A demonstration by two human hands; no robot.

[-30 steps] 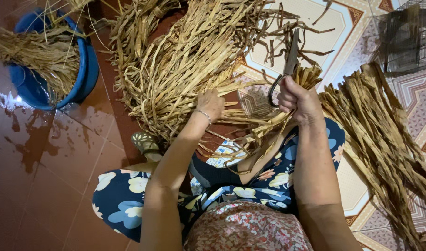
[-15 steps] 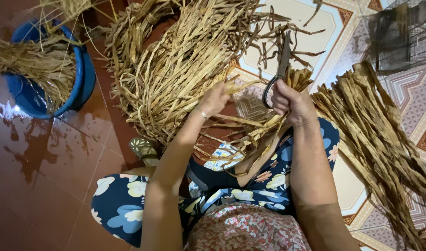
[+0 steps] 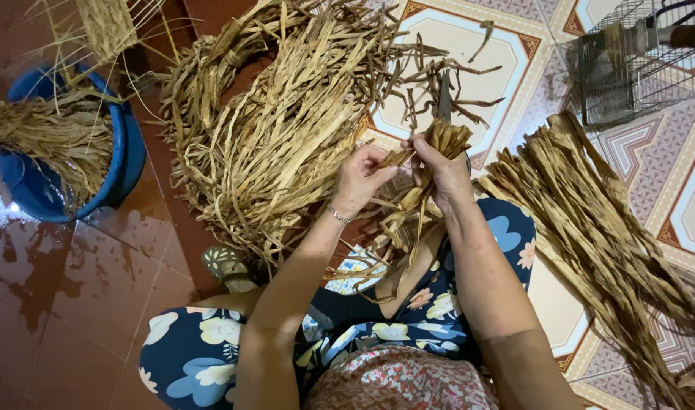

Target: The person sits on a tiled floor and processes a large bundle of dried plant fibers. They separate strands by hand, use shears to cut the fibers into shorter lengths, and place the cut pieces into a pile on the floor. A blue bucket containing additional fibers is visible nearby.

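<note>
Gripping leaf-strip bundle (image 3: 431,163) | R hand (image 3: 442,171) fingers wrapped round | L hand (image 3: 359,178) fingers touching

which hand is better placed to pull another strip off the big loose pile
Left, probably. The left hand lies right beside the big loose pile of dried strips and only pinches a few strip ends. The right hand is on the far side, gripping a bunch of strips along with scissors.
</note>
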